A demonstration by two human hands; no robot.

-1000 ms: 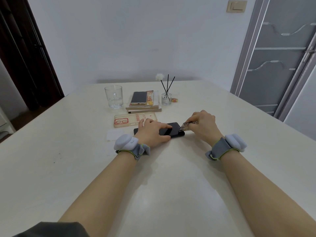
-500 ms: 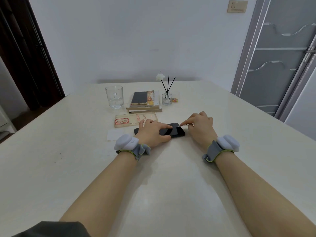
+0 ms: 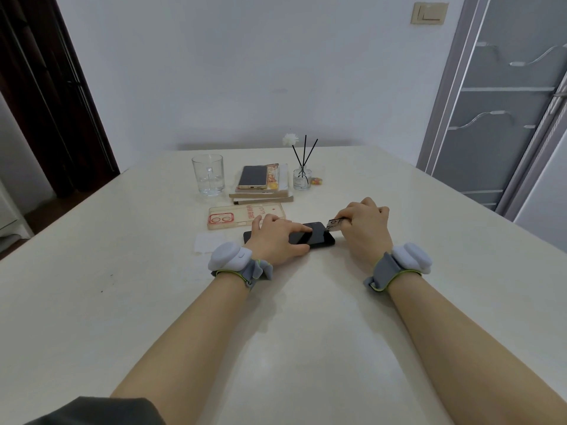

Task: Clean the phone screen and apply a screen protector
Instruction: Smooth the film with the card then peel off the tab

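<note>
Right hand [image 3: 366, 230] with card [image 3: 335, 223] back at right end of phone [image 3: 320, 238]

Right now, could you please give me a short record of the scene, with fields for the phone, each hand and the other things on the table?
phone: black phone, flat on the table
left: left hand presses down on the phone's left part
right: right hand pinches a small card at the phone's right end
behind phone: clear phone case, glass mug, second phone on books, reed diffuser
left of phone: white sheet
</note>
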